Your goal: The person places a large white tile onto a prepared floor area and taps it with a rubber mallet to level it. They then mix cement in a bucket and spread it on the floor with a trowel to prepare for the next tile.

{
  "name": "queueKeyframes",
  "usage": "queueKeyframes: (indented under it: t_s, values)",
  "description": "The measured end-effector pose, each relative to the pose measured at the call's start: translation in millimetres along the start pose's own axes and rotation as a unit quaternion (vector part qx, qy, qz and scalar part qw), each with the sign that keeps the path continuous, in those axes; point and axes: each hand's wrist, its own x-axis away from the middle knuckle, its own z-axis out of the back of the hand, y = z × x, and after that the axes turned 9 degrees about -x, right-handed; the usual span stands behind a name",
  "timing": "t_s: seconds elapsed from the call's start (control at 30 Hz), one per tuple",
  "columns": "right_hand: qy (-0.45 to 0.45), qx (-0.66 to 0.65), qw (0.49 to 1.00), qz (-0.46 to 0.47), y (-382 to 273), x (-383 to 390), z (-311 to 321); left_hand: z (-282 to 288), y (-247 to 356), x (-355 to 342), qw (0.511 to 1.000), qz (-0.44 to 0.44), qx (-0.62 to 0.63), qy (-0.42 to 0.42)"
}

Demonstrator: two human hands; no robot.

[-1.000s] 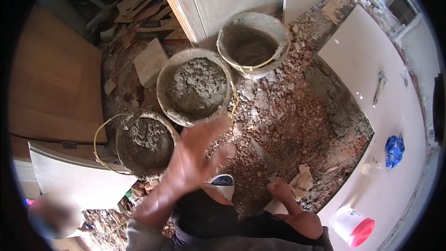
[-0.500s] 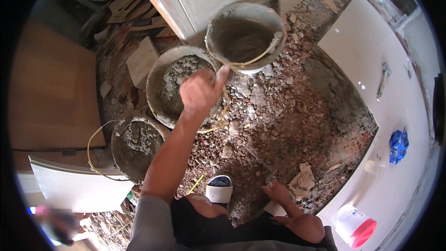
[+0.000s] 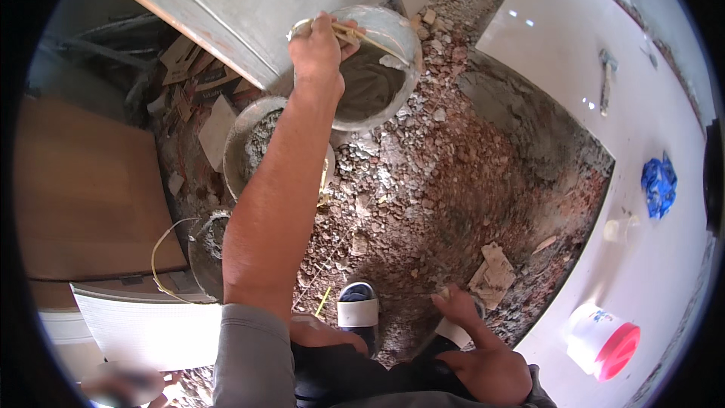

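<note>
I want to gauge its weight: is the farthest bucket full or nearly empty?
Partly filled: the farthest bucket shows grey mortar low inside, bare wall above.

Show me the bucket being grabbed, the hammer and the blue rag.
bucket (image 3: 393, 38), head view, on its far rim.
hammer (image 3: 606, 79), head view, on its handle.
blue rag (image 3: 658, 185), head view, on the middle of the crumpled cloth.

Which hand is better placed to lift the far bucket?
Probably the left hand: it already grips the wire handle of the far bucket. The right hand rests low, near the person's knee.
</note>
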Motion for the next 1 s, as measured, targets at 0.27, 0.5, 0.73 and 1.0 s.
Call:
queueKeyframes:
  t_s: [0.27, 0.5, 0.73, 1.0]
  values:
    - [0.140, -0.120, 0.983, 0.023, 26, 43, 12, -42, 77, 54, 0.997, -0.026, -0.008, -0.078]
    - [0.303, -0.293, 0.904, -0.073, 71, 79, 19, -59, 58, 149, 0.983, 0.020, -0.040, -0.177]
    - [0.388, -0.323, 0.860, -0.070, 57, 102, 89, -35, -34, 146, 0.969, 0.073, -0.152, -0.179]
    - [0.266, -0.055, 0.957, 0.105, -60, 133, 230, 12, -143, 101, 0.911, 0.294, -0.263, -0.117]
